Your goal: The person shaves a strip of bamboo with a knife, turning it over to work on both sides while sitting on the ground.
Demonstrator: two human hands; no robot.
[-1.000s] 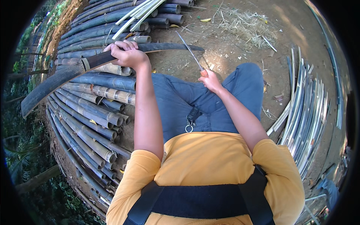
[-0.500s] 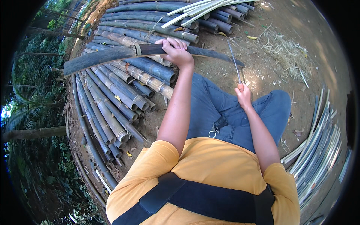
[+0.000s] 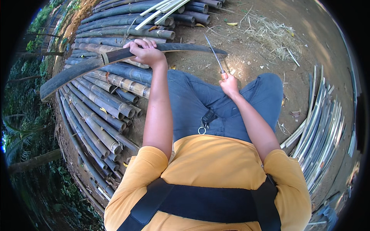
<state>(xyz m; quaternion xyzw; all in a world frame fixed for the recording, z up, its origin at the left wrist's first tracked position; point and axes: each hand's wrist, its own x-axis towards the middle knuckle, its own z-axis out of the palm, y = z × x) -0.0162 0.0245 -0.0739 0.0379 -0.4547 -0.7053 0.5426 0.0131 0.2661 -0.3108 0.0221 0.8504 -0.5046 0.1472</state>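
Held out ahead of me is a long split bamboo piece, dark on its outer face, with a node ring left of my grip. My left hand is wrapped round it near its middle. My right hand, above my lap, is closed on the handle of a knife with a long narrow blade. The blade points up and away from me. Its tip is close to the bamboo's far right end; whether they touch I cannot tell. My fingers hide part of the orange-brown handle.
A large stack of bamboo poles fills the left side, with pale split strips on top. Shavings lie on the dirt ahead. Thin bamboo strips are bundled at my right. My crossed legs are below the knife.
The whole view has shifted, so most things sit further left in it. The bamboo's left end tilts lower. Both hands keep their holds.
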